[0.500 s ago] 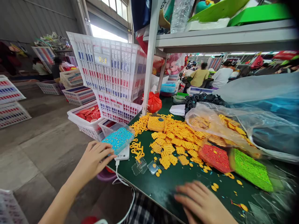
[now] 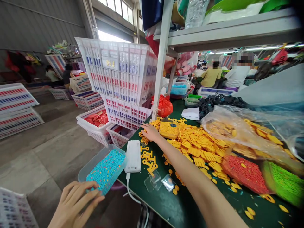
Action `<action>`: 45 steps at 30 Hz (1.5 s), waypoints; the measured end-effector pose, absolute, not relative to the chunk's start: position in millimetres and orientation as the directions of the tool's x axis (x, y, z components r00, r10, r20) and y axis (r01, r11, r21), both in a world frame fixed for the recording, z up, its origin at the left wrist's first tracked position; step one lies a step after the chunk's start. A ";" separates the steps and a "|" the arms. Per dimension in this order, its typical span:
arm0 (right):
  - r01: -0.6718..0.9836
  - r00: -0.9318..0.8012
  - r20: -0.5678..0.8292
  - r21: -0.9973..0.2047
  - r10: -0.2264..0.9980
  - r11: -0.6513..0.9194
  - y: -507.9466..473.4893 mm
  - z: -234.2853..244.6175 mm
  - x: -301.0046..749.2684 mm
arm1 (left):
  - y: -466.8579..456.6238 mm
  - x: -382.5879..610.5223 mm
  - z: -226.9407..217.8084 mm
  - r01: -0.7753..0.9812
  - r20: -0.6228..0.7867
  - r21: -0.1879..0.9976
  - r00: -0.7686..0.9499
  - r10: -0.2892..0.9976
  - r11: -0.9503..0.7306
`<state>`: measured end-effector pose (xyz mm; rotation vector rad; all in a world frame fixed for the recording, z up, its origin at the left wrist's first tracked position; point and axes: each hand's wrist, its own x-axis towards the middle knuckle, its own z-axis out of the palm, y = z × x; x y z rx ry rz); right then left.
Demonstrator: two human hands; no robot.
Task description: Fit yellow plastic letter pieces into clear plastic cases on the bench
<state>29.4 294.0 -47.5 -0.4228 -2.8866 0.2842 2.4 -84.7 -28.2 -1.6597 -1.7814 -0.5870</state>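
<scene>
My left hand (image 2: pixel 77 201) grips the near rim of a clear plastic tub (image 2: pixel 91 161) of small blue beads (image 2: pixel 106 167). The tub is tilted and hangs past the table's left edge, beside a white power bank (image 2: pixel 133 156) with a cable. My right hand (image 2: pixel 150 132) reaches across the table to the small yellow-orange plastic pieces (image 2: pixel 148 156) near the shelf post, its fingers stretched out over them. Whether the fingertips touch a piece cannot be made out. Just right of that hand stands a tub of yellow beads (image 2: pixel 169 129).
A heap of yellow-orange plastic parts (image 2: pixel 201 145) covers mid-table. Tubs of red beads (image 2: pixel 245 172) and green beads (image 2: pixel 287 177) stand to the right. Stacked white crates (image 2: pixel 118 69) rise beyond the left edge. The shelf post (image 2: pixel 162 60) stands at the far corner, by a red bag (image 2: pixel 165 106).
The blue-bead tub has moved left and down off the power bank, with my left hand on it. My right hand has gone from the table's front to the small pieces at the far left.
</scene>
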 end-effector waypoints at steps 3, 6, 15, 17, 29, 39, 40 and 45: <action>0.264 -0.947 0.123 -0.221 0.296 0.939 294.0 -56.6 14.7 | -88.6 -1.8 -30.1 0.981 0.673 -0.145 0.004 0.740 0.126; 0.236 -0.963 0.082 -0.210 0.258 0.949 290.5 -64.9 18.0 | -83.3 -1.4 -26.5 0.977 0.679 -0.167 0.018 0.734 0.131; 0.139 -0.986 0.070 -0.172 0.153 0.975 283.2 -66.2 71.9 | -63.4 7.8 -32.5 0.980 0.750 -0.096 -0.044 0.660 0.174; 0.117 -0.989 0.068 -0.170 0.130 0.978 280.5 -63.3 87.7 | -55.9 9.7 -31.6 0.983 0.756 -0.073 -0.055 0.653 0.168; 0.106 -0.977 0.163 -0.179 0.136 0.978 268.6 -52.8 170.8 | 63.4 55.8 -12.7 0.995 0.738 0.001 -0.070 0.671 0.103; 0.252 -0.894 0.364 -0.076 0.262 0.965 230.2 -38.6 218.5 | 115.5 73.9 -27.7 0.985 0.635 -0.009 -0.128 0.762 0.172; 0.248 -0.889 0.380 -0.072 0.256 0.966 223.6 -39.8 222.5 | 116.5 73.5 -28.1 0.980 0.632 -0.002 -0.152 0.760 0.197; 0.112 -0.907 0.397 -0.104 0.144 0.988 180.9 -44.0 239.1 | 122.2 66.8 -20.9 0.954 0.565 -0.070 -0.202 0.800 0.290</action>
